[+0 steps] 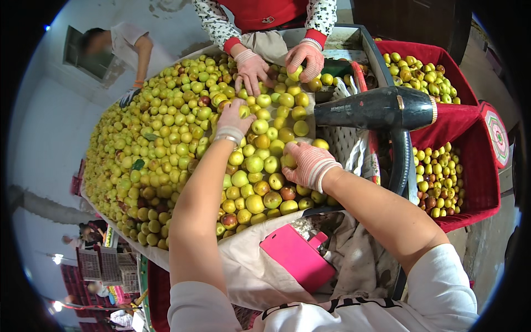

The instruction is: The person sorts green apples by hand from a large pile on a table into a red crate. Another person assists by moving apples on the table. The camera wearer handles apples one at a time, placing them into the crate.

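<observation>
Green and yellow jujube-like fruit (166, 120), some with reddish-brown patches, lies heaped over a cloth-lined table. My left hand (234, 121), in a pale thin glove, is at the upper middle of the heap, its fingers curled around a green fruit (244, 111). Lower right, my right hand (309, 165), in a red-and-white striped glove, grips a green fruit (289, 161) between thumb and fingers. Between my hands, loose fruit is spread on the pale cloth. A black hair dryer (373, 108) lies right of my right hand, its nozzle towards the fruit.
Opposite, a co-worker's gloved hands (252, 71) touch the fruit, one holding a piece. Another person reaches into the heap at upper left. Red cloth-lined bins (481, 182) of fruit stand right. A pink phone case (296, 257) lies on cloth before me. White plastic basketwork (338, 143) sits beneath the dryer.
</observation>
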### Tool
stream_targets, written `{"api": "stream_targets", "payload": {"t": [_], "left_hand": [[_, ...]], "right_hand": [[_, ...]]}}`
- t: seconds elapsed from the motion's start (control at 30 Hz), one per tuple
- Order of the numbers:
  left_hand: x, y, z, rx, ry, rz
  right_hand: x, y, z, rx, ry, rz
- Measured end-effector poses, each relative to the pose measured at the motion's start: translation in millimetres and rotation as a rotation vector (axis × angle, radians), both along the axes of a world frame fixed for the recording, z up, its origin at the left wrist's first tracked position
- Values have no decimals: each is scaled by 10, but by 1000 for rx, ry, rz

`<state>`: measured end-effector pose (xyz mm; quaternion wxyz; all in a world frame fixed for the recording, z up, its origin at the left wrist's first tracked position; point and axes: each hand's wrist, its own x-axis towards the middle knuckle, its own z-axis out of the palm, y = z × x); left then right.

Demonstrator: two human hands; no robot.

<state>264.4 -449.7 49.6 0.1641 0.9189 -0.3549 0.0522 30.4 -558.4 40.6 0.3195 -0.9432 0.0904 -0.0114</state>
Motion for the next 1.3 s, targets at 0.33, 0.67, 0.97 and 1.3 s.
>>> {"api": "stream_targets", "payload": {"t": [0.33,0.67,0.97,1.3], "left_hand": [[-784,479,360,-333,292,-256],[-1888,-163,630,-371,1038,-664],[-2917,-1180,382,-600,606,-978],[-1473,722,222,24,-100,-316]], "right_hand": [[2,6,15,-5,-6,0],[137,-164,-421,45,-114,173],[98,107,-50,32,59,-5],[64,39,-49,-20,-7,18]]}}
